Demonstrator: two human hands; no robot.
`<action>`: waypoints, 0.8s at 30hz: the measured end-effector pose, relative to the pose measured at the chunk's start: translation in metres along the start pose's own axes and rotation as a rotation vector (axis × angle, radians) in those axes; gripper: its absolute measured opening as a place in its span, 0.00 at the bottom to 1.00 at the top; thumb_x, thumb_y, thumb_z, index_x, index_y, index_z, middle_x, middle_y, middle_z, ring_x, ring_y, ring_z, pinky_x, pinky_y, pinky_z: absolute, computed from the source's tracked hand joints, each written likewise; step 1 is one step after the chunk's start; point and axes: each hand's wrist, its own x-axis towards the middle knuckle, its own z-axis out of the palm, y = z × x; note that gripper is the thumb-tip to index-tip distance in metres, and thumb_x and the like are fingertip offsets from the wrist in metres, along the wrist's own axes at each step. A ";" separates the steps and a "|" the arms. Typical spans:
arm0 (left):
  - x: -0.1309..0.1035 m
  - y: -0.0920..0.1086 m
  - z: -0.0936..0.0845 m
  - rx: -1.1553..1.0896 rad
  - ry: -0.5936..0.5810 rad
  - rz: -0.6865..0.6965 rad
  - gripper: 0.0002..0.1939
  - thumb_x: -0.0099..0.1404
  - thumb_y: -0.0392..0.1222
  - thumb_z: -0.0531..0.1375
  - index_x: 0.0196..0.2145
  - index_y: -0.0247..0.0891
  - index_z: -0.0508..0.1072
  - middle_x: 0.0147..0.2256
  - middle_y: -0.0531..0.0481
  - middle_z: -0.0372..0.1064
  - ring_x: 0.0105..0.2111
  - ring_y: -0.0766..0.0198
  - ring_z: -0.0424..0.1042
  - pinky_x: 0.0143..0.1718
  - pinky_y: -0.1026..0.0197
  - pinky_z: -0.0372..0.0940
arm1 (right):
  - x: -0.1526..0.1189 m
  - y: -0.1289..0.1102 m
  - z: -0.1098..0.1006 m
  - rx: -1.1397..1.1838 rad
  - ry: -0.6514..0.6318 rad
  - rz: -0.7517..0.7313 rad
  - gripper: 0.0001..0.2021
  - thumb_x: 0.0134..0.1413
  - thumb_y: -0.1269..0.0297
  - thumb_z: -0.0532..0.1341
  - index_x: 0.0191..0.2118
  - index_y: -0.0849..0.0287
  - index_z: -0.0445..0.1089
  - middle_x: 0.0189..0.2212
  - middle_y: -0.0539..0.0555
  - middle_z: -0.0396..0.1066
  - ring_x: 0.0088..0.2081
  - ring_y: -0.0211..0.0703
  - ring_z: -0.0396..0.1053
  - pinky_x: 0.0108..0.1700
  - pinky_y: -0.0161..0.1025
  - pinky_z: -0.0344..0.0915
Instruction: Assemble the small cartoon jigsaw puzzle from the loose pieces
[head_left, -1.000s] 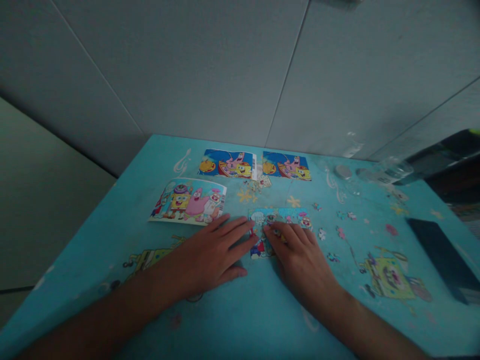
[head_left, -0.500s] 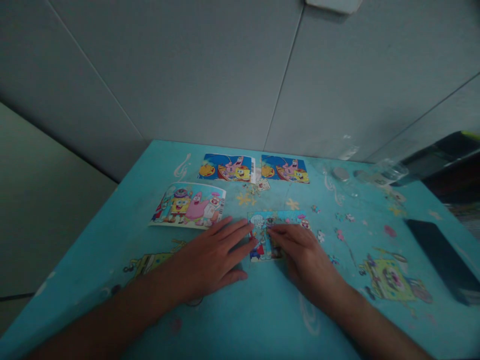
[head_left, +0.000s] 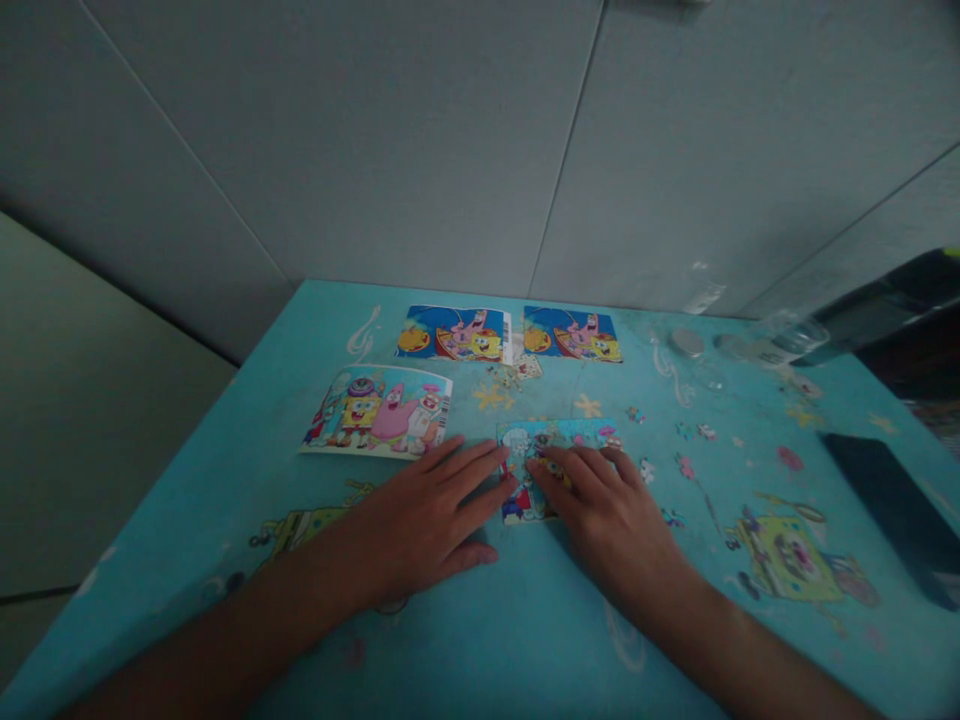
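A partly covered cartoon jigsaw puzzle (head_left: 517, 505) lies flat on the table in front of me. My left hand (head_left: 442, 510) rests at its left edge, fingers spread, the fingertips touching that border. Over the puzzle's middle and right side lies my right hand (head_left: 604, 505), its fingers apart and pressing down on the pieces, hiding much of the picture. I see nothing held in it. Several loose puzzle pieces (head_left: 684, 466) are scattered to the right of the puzzle. Left of it, a picture card (head_left: 390, 415) shows similar cartoon figures.
Two blue cartoon pictures (head_left: 454, 335) lie side by side at the back, near the grey wall. At the back right are a clear plastic container (head_left: 787, 338) and a round pale lid (head_left: 686, 343). A dark flat object (head_left: 892, 515) lies on the right of the patterned tablecloth (head_left: 480, 650).
My right hand has gone from a pinch over the puzzle to spread fingers pressing on it. The left hand stays at the edge. The view has shifted slightly.
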 end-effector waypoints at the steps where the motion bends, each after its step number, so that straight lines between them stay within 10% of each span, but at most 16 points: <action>1: 0.000 0.000 0.000 0.001 -0.005 -0.002 0.33 0.75 0.60 0.58 0.69 0.41 0.62 0.71 0.38 0.55 0.71 0.48 0.55 0.71 0.43 0.47 | 0.000 -0.001 0.000 -0.010 0.001 -0.008 0.19 0.65 0.71 0.65 0.59 0.58 0.74 0.56 0.61 0.76 0.52 0.59 0.73 0.58 0.60 0.66; 11: 0.001 -0.001 -0.002 0.009 -0.051 -0.002 0.34 0.75 0.58 0.59 0.71 0.41 0.59 0.71 0.37 0.53 0.72 0.46 0.53 0.71 0.41 0.48 | -0.009 0.032 -0.004 0.363 0.013 -0.001 0.32 0.51 0.89 0.53 0.57 0.56 0.76 0.57 0.56 0.77 0.56 0.50 0.74 0.59 0.54 0.69; 24: 0.000 0.001 -0.003 0.005 -0.032 0.001 0.34 0.75 0.59 0.59 0.70 0.40 0.60 0.71 0.38 0.53 0.72 0.47 0.52 0.71 0.41 0.47 | -0.011 0.034 -0.005 0.385 0.028 0.003 0.30 0.53 0.86 0.55 0.57 0.57 0.75 0.56 0.58 0.77 0.55 0.51 0.75 0.59 0.57 0.70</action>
